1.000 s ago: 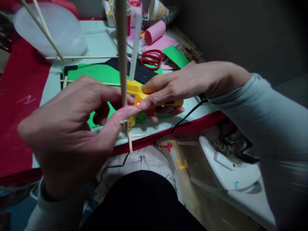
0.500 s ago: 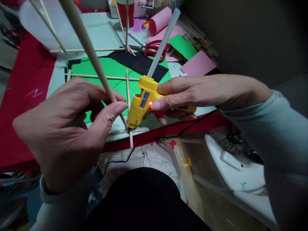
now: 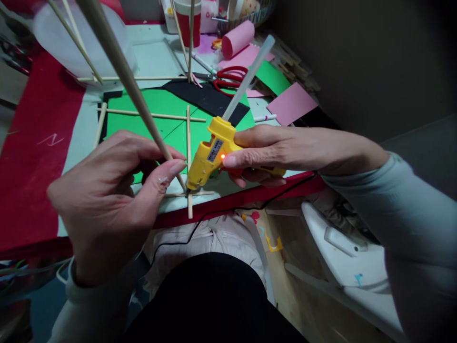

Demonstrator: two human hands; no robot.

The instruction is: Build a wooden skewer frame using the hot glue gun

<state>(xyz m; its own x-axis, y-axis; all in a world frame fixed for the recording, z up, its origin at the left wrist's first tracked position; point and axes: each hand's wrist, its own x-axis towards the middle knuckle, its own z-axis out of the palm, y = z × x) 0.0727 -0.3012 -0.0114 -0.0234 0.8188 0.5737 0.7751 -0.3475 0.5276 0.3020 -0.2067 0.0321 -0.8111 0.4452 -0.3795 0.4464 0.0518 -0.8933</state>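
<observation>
My left hand (image 3: 117, 200) pinches a long wooden stick (image 3: 134, 88) between thumb and fingers. It slants up toward the camera, and its lower end meets the crossing of two thinner sticks. My right hand (image 3: 285, 150) is wrapped round a yellow hot glue gun (image 3: 207, 157) with a lit red light. Its nozzle points down at that crossing, by the foot of the stick. A translucent glue stick (image 3: 250, 76) juts from the gun's back end. The crossed sticks belong to a frame (image 3: 189, 128) lying partly over green sheet (image 3: 150, 128); my left hand hides some of it.
Red-handled scissors (image 3: 228, 80) lie beyond the gun beside black paper (image 3: 207, 97). Pink paper (image 3: 293, 102), a rolled pink sheet (image 3: 238, 40), a red cup (image 3: 187, 24) and more upright sticks stand or lie farther back. The gun's black cord (image 3: 250, 207) runs along the table's near edge.
The view has shifted slightly. Both hands keep their grips, and the gun's nozzle stays at the foot of the stick.
</observation>
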